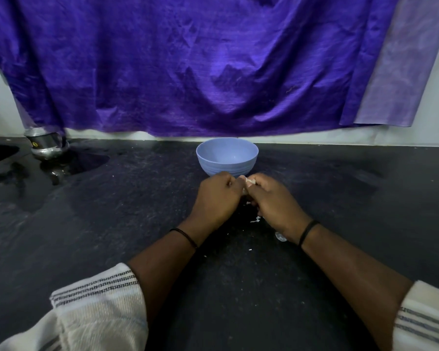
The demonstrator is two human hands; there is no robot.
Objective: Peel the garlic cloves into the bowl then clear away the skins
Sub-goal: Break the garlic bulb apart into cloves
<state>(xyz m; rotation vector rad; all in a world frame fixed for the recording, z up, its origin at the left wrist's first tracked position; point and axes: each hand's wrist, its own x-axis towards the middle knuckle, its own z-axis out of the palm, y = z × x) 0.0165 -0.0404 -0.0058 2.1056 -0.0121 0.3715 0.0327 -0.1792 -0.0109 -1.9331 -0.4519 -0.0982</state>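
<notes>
A: Where's the garlic?
B: Garlic clove (249, 183) is pinched between both hands, just in front of the bowl (227, 159), above the bench (112, 224). Only a pale bit shows between the fingers.
A: Hand state?
B: Left hand (217, 196) is curled, fingertips on the clove. Right hand (271, 198) is curled too, gripping it from the other side. Knuckles nearly touching.
A: Bowl?
B: Blue, ribbed lower wall, upright. Can't see anything in it from this angle.
A: Skins?
B: A few white skin scraps (257, 219) on the bench under the right hand, more flecks nearer the body.
A: Anything else?
B: Black thread bands on both wrists, striped white sleeves. Steel pot (47, 145) far left with a small yellow sticker, text unreadable. Wet patch (69, 163) around it. Purple cloth (188, 67) hangs behind.
</notes>
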